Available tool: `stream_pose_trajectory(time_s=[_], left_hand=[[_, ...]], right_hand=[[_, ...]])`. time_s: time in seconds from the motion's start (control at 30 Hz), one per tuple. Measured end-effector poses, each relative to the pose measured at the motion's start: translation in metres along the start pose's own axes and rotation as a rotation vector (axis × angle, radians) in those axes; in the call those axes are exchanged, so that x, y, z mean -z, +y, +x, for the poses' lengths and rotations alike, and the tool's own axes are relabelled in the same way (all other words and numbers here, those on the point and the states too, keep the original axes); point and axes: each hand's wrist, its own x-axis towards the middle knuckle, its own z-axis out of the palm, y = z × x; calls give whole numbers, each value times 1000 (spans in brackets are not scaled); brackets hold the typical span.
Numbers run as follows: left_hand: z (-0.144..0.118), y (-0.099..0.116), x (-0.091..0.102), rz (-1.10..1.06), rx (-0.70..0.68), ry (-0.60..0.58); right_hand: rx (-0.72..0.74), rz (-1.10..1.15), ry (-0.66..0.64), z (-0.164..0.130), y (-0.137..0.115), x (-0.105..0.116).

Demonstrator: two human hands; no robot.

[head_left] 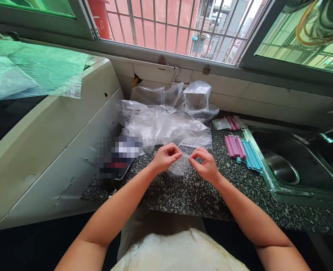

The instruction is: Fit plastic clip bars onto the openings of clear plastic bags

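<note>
A small clear plastic bag (178, 165) hangs between my two hands over the speckled counter. My left hand (168, 156) pinches one upper corner of it between thumb and forefinger. At the opposite corner my right hand (204, 162) does the same, so the top edge is stretched taut. Just beyond the hands lies a heap of crumpled clear plastic bags (166, 122). To the right of my right hand are a row of pink plastic strips (235, 146) and a stack of blue plastic strips (251, 155).
A steel sink (279, 165) is set into the counter (180, 195) on the right. Behind the pink strips lies a small packet with more pink strips (233, 122). A blurred-out phone-like object (118, 158) sits left. A white appliance (70, 128) borders the counter, below a barred window (166, 26).
</note>
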Motion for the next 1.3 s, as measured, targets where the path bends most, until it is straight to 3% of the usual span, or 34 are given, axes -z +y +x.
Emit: stream_pose_trajectory(time_s=[0.5,1.3], left_hand=[[0,3,1,69,79,-74],[-1,3,0,97,20,-113]], right_hand=[[29,-20,-21,0,-1,0],[30,-6,-46,-1,-1,-2]])
